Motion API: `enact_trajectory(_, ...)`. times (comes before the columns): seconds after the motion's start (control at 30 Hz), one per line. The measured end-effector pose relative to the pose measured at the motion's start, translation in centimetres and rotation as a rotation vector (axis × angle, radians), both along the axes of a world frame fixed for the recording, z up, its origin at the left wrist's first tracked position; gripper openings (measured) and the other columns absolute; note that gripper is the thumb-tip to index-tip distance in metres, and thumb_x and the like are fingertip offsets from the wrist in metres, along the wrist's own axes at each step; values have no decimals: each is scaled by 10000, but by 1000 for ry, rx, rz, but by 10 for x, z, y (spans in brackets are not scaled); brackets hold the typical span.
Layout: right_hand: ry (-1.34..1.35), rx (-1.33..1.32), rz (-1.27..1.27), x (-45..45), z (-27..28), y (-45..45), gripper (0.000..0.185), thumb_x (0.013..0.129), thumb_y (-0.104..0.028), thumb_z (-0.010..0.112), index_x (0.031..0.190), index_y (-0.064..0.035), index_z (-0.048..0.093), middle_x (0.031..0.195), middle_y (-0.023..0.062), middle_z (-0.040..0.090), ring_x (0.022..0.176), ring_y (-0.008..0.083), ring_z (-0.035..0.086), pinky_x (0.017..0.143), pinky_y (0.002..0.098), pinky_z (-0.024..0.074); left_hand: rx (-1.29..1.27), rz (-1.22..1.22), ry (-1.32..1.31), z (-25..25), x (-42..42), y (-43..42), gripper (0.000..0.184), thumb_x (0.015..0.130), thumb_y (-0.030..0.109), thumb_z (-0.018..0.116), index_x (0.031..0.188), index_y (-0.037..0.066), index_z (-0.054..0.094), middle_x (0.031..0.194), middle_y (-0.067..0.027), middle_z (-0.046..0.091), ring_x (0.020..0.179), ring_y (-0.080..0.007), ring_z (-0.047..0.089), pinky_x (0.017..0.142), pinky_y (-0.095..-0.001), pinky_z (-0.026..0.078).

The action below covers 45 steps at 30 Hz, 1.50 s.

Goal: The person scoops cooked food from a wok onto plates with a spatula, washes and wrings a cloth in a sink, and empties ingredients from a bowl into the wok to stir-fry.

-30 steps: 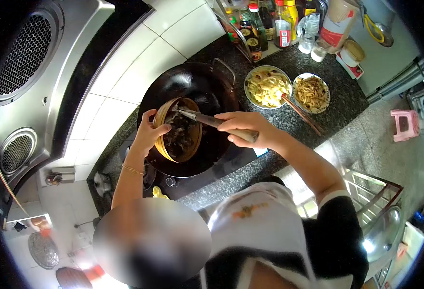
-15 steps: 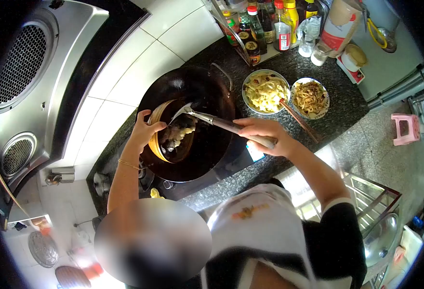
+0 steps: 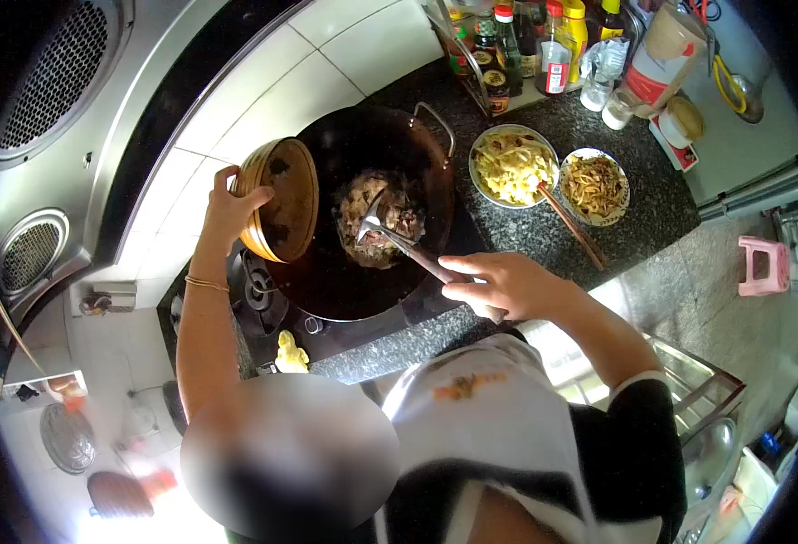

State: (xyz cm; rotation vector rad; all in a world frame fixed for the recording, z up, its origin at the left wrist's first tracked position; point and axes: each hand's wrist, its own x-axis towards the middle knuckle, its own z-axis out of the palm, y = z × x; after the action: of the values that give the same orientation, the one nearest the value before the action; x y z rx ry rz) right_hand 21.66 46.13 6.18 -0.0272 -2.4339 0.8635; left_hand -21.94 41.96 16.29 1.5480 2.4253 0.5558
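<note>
Bowl, tilted at the left edge of the wok, left of frame centre; left hand clamped on its side. Food lies in the wok near frame centre; right hand grips the spatula above it.

Bowl: was over the middle of the wok with dark food inside; now shifted to the wok's wall side, tilted, inside showing, only dark residue left. Left hand moved out with it. Food: was in the bowl, then at its lip; now a mound on the wok bottom. Spatula: head was in the bowl, now out of it, down on the mound. Right hand moved lower in view. Burner beside the wok more exposed.
</note>
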Motion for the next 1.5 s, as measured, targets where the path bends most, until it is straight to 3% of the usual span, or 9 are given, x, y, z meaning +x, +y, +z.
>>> enact_trajectory(0.33, 88, 84, -235, 21, 17, 5, 427, 656, -90, 689, 1066, -105, 570, 1120, 198, 558, 749, 276, 632, 615, 341, 518, 47, 323, -239, 42, 49, -31, 763, 680, 303, 720, 1263, -20, 349, 996, -225, 554, 850, -271, 603, 728, -319, 509)
enact_trajectory(0.53, 10, 105, -154, 5, -22, -2, 430, 656, -45, 717, 1060, -70, 572, 1237, 189, 493, 972, 310, 577, 792, 376, 490, 179, 418, -466, 28, 29, -63, 696, 728, 344, 641, 1266, 19, 343, 1053, -223, 537, 939, -280, 575, 792, -353, 472)
enact_trajectory(0.73, 182, -729, -365, 6, -98, -62, 589, 666, -110, 782, 1153, -48, 455, 1126, 159, 548, 983, 235, 571, 831, 362, 493, 330, 488, -1070, 8, 1, -107, 637, 773, 467, 545, 1229, 39, 428, 1111, -149, 557, 937, -227, 579, 777, -360, 501)
enact_trajectory(0.77, -75, -847, -477, 8, -82, -73, 601, 683, -44, 754, 1179, -58, 415, 1094, 133, 545, 980, 199, 561, 812, 333, 497, 350, 503, -1150, 3, -4, -113, 611, 794, 483, 503, 1211, 39, 455, 1127, -132, 561, 970, -228, 583, 758, -382, 522)
enact_trajectory(0.93, -368, -620, -322, -62, -123, -138, 618, 711, -260, 728, 1213, -44, 440, 944, 135, 592, 745, 213, 614, 630, 331, 506, 387, 370, -1439, -9, 3, -134, 674, 838, 516, 437, 1319, 55, 336, 1277, -192, 437, 1122, -368, 489, 820, -496, 515)
enact_trajectory(1.2, -757, -233, -408, -267, -142, -172, 913, 695, -520, 662, 1352, -13, 282, 1314, 231, 402, 1171, 355, 433, 997, 429, 348, 415, 313, -1531, -1, 19, -152, 644, 843, 489, 357, 1273, 11, 390, 1228, -194, 491, 1105, -338, 516, 888, -521, 454)
enact_trajectory(1.3, -699, 366, -540, -291, -175, -175, 817, 746, -496, 603, 1339, -10, 319, 1337, 209, 387, 1216, 364, 382, 1017, 498, 301, 433, 243, -1562, 5, 19, -159, 675, 840, 504, 364, 1292, 2, 372, 1219, -199, 496, 1096, -341, 522, 884, -487, 469)
enact_trajectory(1.4, -631, 697, -419, -297, -214, -168, 466, 796, -378, 567, 1074, -35, 416, 1042, 139, 544, 988, 284, 535, 878, 438, 418, 419, 182, -1566, 6, 13, -163, 685, 835, 516, 371, 1287, 2, 379, 1221, -195, 496, 1097, -334, 523, 886, -484, 467)
enact_trajectory(1.5, -719, -56, -244, -296, -208, -168, 308, 821, -320, 546, 925, -54, 431, 886, 113, 589, 858, 241, 597, 766, 395, 491, 353, 115, -1656, 2, 3, -166, 682, 826, 521, 436, 1340, 87, 326, 1312, -179, 413, 1171, -350, 454, 861, -524, 481)
